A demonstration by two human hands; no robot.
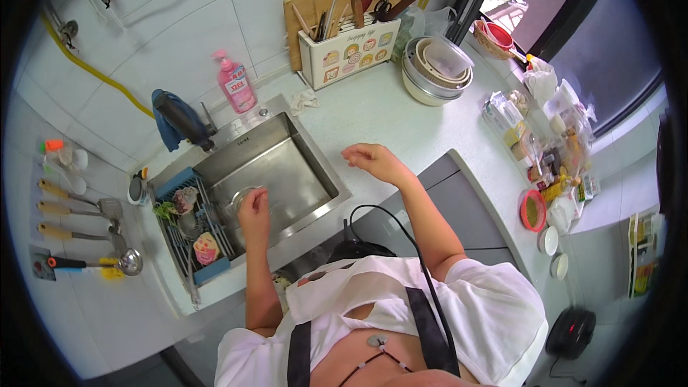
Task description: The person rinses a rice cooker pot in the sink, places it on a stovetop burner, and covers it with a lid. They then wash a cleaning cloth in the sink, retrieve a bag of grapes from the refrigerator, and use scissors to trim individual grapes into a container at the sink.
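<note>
Steel sink (287, 165) and pale counter (351, 120) lie beneath both loosely curled hands (252, 209) (374, 162).

By the back edge of the counter (362, 118), a white knife holder (347, 54) bears dark cursive words along its upper front; near the back right corner of the sink (316, 145), a pink bottle (236, 84) has large letters on its label (238, 88).

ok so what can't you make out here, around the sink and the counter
Head view:
- Left hand: its underside faces away, so whether its grip holds anything is unclear.
- Round metal piece in the sink: partly hidden by that hand.
- Wooden board: lower part hidden behind the white utensil holder.
- Outermost bowl: its inside is covered by the stack within.
</note>
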